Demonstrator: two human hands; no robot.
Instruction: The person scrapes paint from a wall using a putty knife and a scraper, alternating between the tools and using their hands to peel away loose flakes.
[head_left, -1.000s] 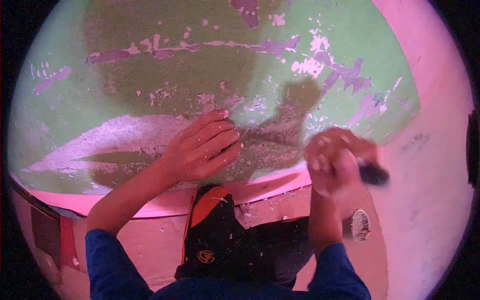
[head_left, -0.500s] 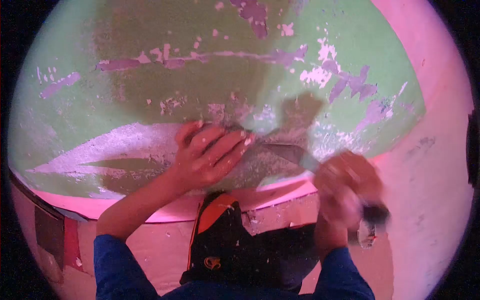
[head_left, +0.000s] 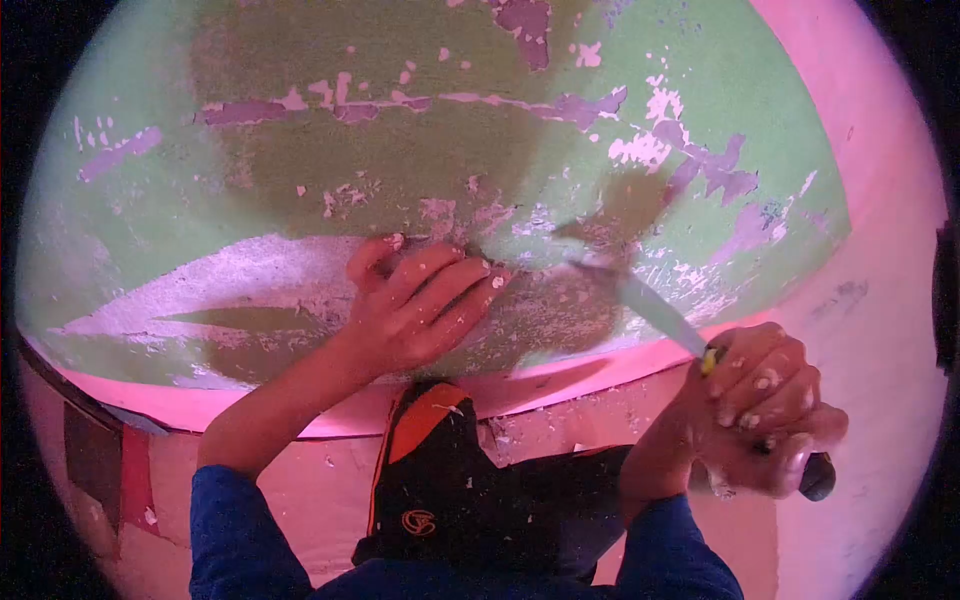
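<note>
A knife-like scraping tool (head_left: 655,308) with a pointed blade and a dark handle end is gripped in my right hand (head_left: 765,410). Its blade points up and left, its tip close to the scraped patch of the wall. My left hand (head_left: 425,305) rests on the wall with its fingers spread, bits of white debris on the fingertips. The green wall (head_left: 350,190) has flaking paint, with pale bare patches around and left of my left hand.
A pink band (head_left: 340,415) runs along the wall's bottom edge, with a pink wall at the right. Debris lies on the floor (head_left: 300,500). My knee in dark and orange trousers (head_left: 440,470) is close to the wall. A dark panel (head_left: 93,455) stands lower left.
My right hand with the tool has moved right and down, drawing the blade away from my left hand. My left hand has stayed nearly in place.
</note>
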